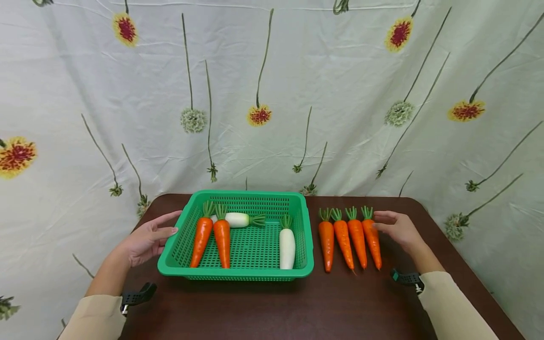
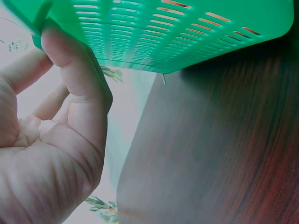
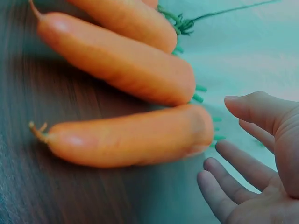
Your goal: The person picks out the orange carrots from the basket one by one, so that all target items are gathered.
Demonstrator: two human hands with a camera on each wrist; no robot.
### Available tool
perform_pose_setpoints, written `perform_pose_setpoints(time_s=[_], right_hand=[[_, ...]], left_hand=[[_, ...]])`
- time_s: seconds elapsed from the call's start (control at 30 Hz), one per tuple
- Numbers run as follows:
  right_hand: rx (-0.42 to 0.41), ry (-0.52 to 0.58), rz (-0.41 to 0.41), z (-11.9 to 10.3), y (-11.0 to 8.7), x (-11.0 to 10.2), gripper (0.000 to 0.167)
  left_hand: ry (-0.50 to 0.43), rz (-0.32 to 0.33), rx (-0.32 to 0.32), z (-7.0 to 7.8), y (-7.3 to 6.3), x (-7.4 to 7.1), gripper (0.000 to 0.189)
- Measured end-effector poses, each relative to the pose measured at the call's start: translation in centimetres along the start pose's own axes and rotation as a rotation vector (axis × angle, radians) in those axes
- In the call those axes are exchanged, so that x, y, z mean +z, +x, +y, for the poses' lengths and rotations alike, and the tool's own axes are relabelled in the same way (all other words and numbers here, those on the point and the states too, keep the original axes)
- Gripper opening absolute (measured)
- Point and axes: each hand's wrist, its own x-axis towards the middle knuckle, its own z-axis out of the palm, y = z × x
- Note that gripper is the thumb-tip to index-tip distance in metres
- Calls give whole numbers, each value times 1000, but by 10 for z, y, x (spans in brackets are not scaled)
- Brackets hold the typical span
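Note:
My left hand is at the left rim of a green plastic basket, its thumb and fingertips touching the edge. In the left wrist view the thumb lies against the outer side of the basket. Two orange carrots with green tops, a left one and a right one, lie inside it. So do two white radishes, one lying crosswise and one lengthwise. My right hand hovers by the rightmost carrot, fingers spread and holding nothing. In the right wrist view that carrot shows apart from the fingers.
Several carrots lie side by side right of the basket, among them the leftmost carrot. The dark wooden table has rounded far corners. Behind it hangs a pale floral cloth.

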Motion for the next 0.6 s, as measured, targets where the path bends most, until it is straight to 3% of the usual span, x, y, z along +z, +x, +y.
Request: perform_pose_setpoints(time_s=[0.33,0.6], right_hand=[[-110,-71,40,-34,-9,4,52],[-149,-43,7,-54,-11,13,50]], left_hand=[[17,4,3,-1,0,-1,75],[28,20,-1,0,0,0,75]])
